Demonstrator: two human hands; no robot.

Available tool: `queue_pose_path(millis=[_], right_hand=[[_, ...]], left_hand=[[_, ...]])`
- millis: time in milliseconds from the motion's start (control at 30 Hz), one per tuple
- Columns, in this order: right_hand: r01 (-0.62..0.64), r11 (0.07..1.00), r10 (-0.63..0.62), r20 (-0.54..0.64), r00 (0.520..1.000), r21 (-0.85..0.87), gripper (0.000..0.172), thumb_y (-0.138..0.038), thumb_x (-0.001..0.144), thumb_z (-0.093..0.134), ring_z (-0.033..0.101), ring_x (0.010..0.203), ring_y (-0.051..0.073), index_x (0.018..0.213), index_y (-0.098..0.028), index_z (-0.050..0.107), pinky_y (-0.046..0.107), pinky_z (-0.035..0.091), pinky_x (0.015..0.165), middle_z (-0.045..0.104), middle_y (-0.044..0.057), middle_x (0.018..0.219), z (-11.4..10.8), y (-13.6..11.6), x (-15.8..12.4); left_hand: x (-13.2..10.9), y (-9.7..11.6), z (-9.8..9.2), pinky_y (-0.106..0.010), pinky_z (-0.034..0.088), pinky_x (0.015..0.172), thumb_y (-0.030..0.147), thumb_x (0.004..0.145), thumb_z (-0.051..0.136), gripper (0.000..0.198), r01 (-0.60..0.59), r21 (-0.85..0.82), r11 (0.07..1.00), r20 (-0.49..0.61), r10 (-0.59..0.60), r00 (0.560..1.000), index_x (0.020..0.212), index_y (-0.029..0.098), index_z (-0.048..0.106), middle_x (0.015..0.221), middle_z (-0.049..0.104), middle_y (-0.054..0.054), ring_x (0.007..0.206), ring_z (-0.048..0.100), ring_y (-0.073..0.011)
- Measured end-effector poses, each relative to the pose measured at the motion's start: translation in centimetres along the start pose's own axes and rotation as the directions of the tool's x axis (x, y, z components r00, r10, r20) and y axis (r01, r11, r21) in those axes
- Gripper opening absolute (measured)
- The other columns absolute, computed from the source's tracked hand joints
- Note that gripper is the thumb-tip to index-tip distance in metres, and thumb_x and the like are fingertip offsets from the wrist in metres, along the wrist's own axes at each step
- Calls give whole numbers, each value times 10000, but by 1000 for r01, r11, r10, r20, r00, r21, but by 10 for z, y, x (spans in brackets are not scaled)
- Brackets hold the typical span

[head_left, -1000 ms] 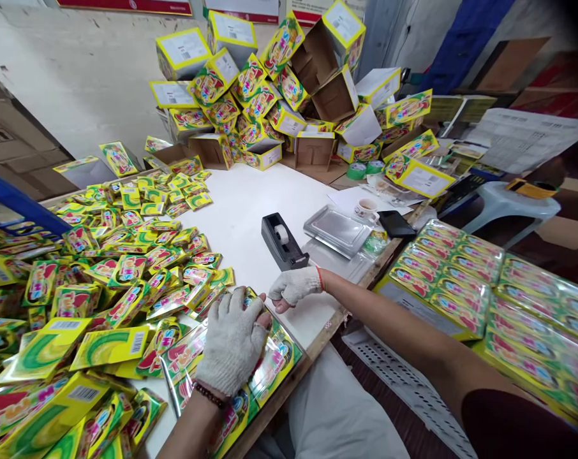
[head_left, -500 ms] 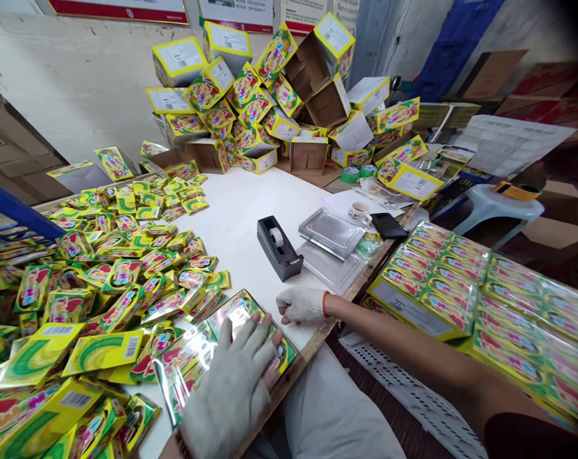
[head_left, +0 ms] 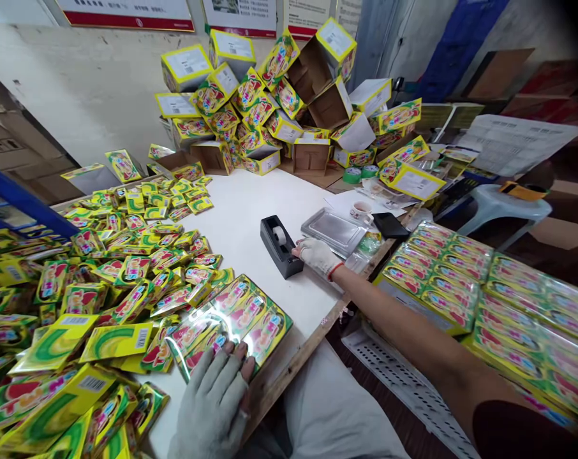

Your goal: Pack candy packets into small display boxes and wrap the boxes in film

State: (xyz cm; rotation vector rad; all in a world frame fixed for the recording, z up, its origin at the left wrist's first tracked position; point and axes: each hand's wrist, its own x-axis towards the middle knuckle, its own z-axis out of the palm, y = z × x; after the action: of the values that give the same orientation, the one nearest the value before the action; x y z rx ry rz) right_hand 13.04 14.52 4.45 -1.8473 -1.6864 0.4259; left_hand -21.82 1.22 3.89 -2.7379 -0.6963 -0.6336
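My left hand (head_left: 217,398), in a grey-white fingerless glove, lies spread against the near side of a shiny wrapped box (head_left: 265,325) with several bright packs showing on its top. My right hand (head_left: 316,256), gloved with a red cuff, is at the cutting end of a black tape dispenser (head_left: 274,245). Its fingers are bent together there; whether tape is between them is too small to tell. A roll of clear tape (head_left: 280,235) sits in the dispenser. Right behind that hand are clear plastic trays (head_left: 334,229).
Loose small packs (head_left: 131,271) cover the table's left side. Display boxes (head_left: 260,108) are piled at the back. A cup (head_left: 361,211) and a dark phone-like item (head_left: 389,225) stand beyond the trays. Wrapped boxes (head_left: 442,274) are at the right.
My right hand has moved forward from the table edge to the tape dispenser. My left hand has slid back from the wrapped box's top toward its near side.
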Motion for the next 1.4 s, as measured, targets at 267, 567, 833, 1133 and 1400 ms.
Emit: queue_pose_path(millis=[267,567,833,1133,1400], right_hand=[[-120,965,148,-104,984,232,280,-407,850,548,581,855,161,756,-163,650,258,447,754,650,59,920,-7,-11,-65],[-344,882,344,61,937,322,271,-355,846,506,449,560,130,624,-202,472,245,351,547,503,0,569,35,26,-77],[-226,842,110,254,961,490,348,-473,855,532,496,621,122,671,-179,551,244,394,619,568,7,636,5,-27,-126],[-309,656,-95,482,871,688,436,-583,797,596,497,607,120,674,-168,547,242,401,591,558,16,631,43,-103,-176],[-311,714,-71,507,859,627,389,-530,829,548,513,599,120,662,-179,525,235,418,558,560,10,634,63,-88,-183]], left_hand=[[4,-6,18,-558,298,1113,188,877,546,419,42,-2,999,-13,-42,999,1293,146,580,1382,582,-122,1286,489,-329],[-8,-6,10,-571,151,1199,85,786,525,429,-5,56,998,-40,7,999,1205,114,609,1240,667,-131,1174,542,-338],[-21,6,8,-588,87,1219,-4,747,505,437,82,-23,996,-34,-82,996,1170,64,588,1205,660,-166,1181,514,-326],[-28,19,-5,-490,367,1122,-34,788,465,453,246,-215,945,-4,-252,968,1205,127,537,1288,569,-140,1280,459,-276],[12,30,-17,-415,440,708,378,914,556,421,360,-24,933,190,-349,918,1311,237,560,945,588,-84,853,516,-273]])
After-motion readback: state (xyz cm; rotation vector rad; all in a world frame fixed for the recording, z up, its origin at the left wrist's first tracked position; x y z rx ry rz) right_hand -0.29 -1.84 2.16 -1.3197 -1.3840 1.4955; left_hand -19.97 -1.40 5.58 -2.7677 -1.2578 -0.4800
